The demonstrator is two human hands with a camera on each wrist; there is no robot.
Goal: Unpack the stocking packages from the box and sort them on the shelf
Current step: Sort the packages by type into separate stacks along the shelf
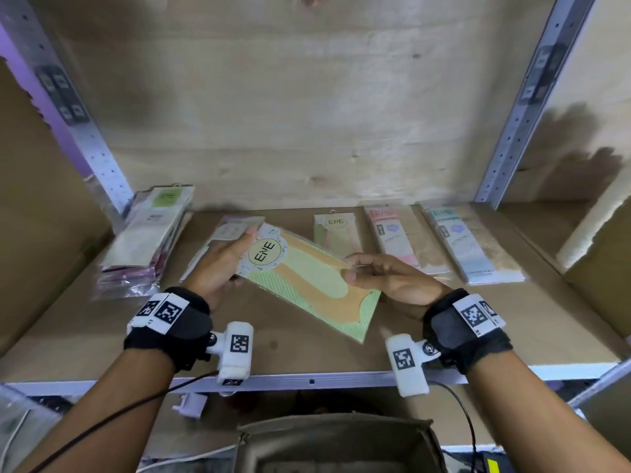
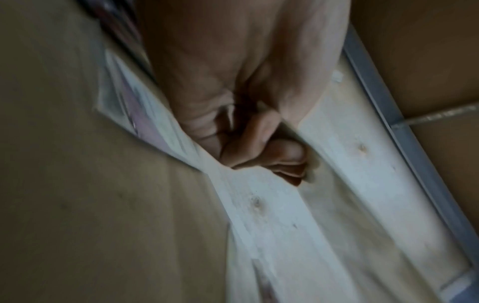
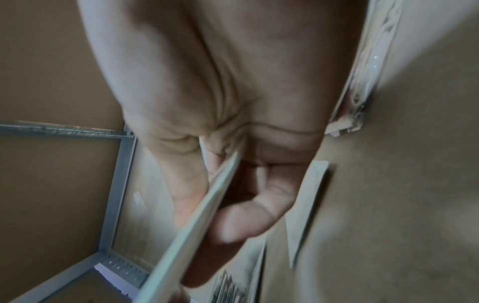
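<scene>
In the head view both hands hold one flat stocking package (image 1: 307, 285), green and orange with a round "ENE" label, tilted just above the brown shelf board (image 1: 444, 329). My left hand (image 1: 244, 244) grips its label end. At the package's right edge my right hand (image 1: 351, 268) pinches it between thumb and fingers. The right wrist view shows the package's thin edge (image 3: 197, 221) running between the thumb and fingers of my right hand (image 3: 215, 205). The left wrist view is blurred and shows the curled fingers of my left hand (image 2: 272, 155).
On the shelf lie a stack of packages (image 1: 146, 240) at the left, a pale package (image 1: 235, 227) behind my left hand, a small green one (image 1: 336, 233), a pink one (image 1: 399, 240) and a blue one (image 1: 471, 244). An open cardboard box (image 1: 338, 435) stands below the shelf's front edge.
</scene>
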